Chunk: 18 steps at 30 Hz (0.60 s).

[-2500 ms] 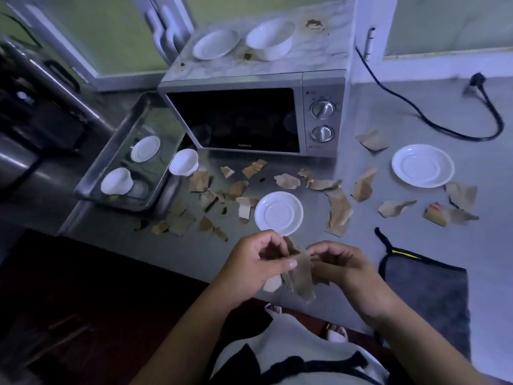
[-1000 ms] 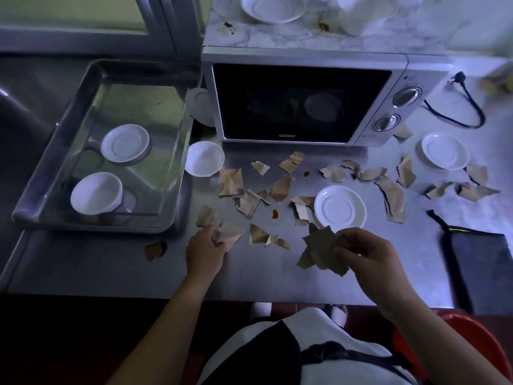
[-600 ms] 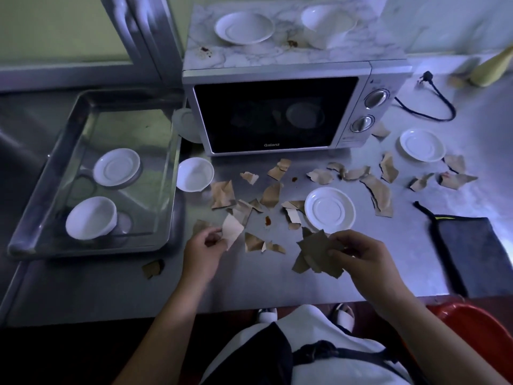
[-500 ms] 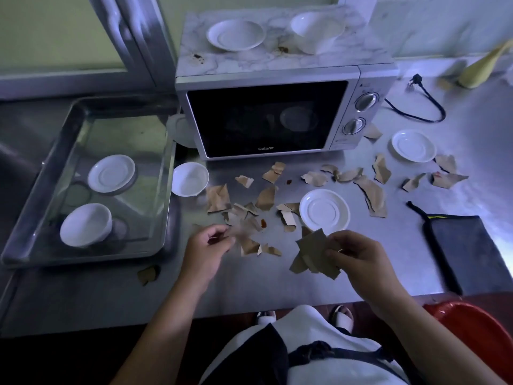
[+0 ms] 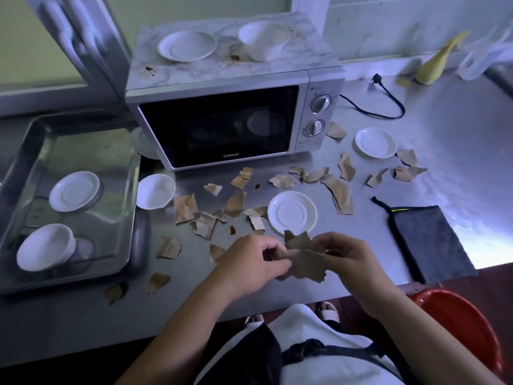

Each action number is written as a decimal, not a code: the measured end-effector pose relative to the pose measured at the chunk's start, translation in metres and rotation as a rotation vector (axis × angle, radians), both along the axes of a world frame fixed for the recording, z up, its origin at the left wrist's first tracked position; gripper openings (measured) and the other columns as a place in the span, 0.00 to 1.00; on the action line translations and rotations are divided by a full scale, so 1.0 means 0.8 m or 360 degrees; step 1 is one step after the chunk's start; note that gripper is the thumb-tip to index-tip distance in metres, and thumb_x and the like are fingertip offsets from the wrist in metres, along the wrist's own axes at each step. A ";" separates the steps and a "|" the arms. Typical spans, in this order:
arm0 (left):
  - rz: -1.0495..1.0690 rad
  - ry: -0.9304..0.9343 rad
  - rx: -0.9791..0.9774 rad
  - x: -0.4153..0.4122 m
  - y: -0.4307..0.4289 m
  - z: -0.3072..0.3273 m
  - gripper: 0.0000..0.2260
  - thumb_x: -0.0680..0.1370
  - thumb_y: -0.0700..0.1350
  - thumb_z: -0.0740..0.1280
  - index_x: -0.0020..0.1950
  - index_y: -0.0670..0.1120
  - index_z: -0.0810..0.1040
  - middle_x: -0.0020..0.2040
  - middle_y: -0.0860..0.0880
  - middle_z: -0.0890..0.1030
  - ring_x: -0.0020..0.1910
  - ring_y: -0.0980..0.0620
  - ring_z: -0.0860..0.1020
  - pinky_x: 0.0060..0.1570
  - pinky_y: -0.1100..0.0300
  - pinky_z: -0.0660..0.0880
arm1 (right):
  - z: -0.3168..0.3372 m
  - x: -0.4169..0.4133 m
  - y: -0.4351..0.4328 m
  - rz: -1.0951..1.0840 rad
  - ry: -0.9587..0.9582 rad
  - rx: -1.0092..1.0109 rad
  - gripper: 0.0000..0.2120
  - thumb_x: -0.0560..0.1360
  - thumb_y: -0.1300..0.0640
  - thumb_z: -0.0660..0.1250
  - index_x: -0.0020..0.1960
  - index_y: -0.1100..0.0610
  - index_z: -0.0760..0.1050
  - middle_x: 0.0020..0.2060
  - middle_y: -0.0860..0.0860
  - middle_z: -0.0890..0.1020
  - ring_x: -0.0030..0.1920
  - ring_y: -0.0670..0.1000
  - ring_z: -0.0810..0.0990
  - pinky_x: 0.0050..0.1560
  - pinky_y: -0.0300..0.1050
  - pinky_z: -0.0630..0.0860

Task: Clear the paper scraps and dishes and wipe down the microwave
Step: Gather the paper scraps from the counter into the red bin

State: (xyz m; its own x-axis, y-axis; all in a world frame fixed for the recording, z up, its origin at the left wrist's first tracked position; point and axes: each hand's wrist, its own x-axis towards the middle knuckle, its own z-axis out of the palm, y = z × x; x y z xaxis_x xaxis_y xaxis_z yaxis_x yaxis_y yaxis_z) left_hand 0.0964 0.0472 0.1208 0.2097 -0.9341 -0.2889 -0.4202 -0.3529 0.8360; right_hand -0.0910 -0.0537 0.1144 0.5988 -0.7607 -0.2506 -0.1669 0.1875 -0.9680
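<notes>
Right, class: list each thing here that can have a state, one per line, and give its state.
Microwave: door shut, top stained.
Power plug: unplugged, lying on the counter.
Tray: holds a saucer and a bowl.
Grey cloth: flat, unused.
Left hand: gripping the scrap bundle.
Right hand: gripping the same bundle.

Microwave point(image 5: 222, 129) far centre; tray point(image 5: 133, 190) left; paper scraps point(image 5: 236, 202) before it; cloth point(image 5: 427, 240) right.

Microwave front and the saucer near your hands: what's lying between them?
In the head view, between the microwave and the saucer lie loose brown paper scraps and a small dark red-brown spot on the steel counter; no dishes.
</notes>
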 end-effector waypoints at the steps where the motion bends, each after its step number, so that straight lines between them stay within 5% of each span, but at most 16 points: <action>1: 0.0016 -0.0012 -0.0008 -0.006 -0.007 -0.001 0.04 0.71 0.51 0.74 0.37 0.55 0.80 0.34 0.58 0.81 0.32 0.62 0.75 0.36 0.62 0.72 | 0.001 -0.006 -0.003 0.0055 -0.0049 0.0050 0.15 0.70 0.76 0.69 0.40 0.56 0.83 0.34 0.52 0.83 0.34 0.51 0.80 0.35 0.40 0.76; 6: 0.0208 -0.0006 -0.0084 -0.044 -0.044 -0.002 0.10 0.65 0.60 0.71 0.37 0.55 0.78 0.39 0.60 0.80 0.37 0.62 0.76 0.37 0.72 0.70 | 0.006 -0.044 -0.038 0.0163 -0.0195 0.0220 0.09 0.71 0.71 0.71 0.42 0.59 0.83 0.36 0.57 0.84 0.37 0.55 0.82 0.38 0.41 0.76; 10: 0.0382 0.0496 -0.0105 -0.075 -0.070 -0.003 0.11 0.66 0.51 0.75 0.34 0.50 0.74 0.32 0.51 0.77 0.32 0.52 0.74 0.36 0.56 0.73 | 0.007 -0.066 -0.069 0.0207 -0.0249 0.0342 0.06 0.68 0.61 0.74 0.44 0.59 0.83 0.39 0.60 0.84 0.40 0.57 0.82 0.42 0.44 0.78; 13: 0.0454 0.0545 -0.0172 -0.093 -0.084 -0.004 0.11 0.67 0.48 0.75 0.38 0.52 0.73 0.34 0.51 0.76 0.35 0.54 0.74 0.37 0.59 0.73 | 0.007 -0.080 -0.091 0.0213 -0.0274 0.0398 0.04 0.73 0.61 0.73 0.47 0.60 0.83 0.42 0.64 0.83 0.43 0.58 0.81 0.47 0.51 0.77; 16: 0.0592 0.0607 -0.0149 -0.109 -0.097 -0.005 0.15 0.66 0.46 0.76 0.49 0.57 0.76 0.37 0.51 0.81 0.37 0.55 0.80 0.40 0.63 0.76 | 0.005 -0.094 -0.113 0.0252 -0.0275 0.0453 0.13 0.72 0.53 0.72 0.49 0.62 0.82 0.44 0.64 0.83 0.44 0.57 0.80 0.49 0.51 0.79; 18: 0.0629 0.0585 -0.0137 -0.119 -0.103 -0.005 0.16 0.68 0.43 0.76 0.51 0.60 0.80 0.36 0.53 0.81 0.38 0.56 0.80 0.42 0.66 0.76 | 0.007 -0.101 -0.124 0.0344 -0.0296 0.0417 0.09 0.71 0.62 0.74 0.49 0.64 0.81 0.40 0.60 0.83 0.39 0.56 0.81 0.43 0.46 0.80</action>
State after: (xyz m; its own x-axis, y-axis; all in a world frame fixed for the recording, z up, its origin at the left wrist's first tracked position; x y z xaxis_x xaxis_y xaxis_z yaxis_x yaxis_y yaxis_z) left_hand 0.0009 -0.0354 0.1170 0.4494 -0.8280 -0.3352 0.0562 -0.3483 0.9357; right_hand -0.1715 -0.1530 0.1198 0.7917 -0.5366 -0.2919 -0.0560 0.4121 -0.9094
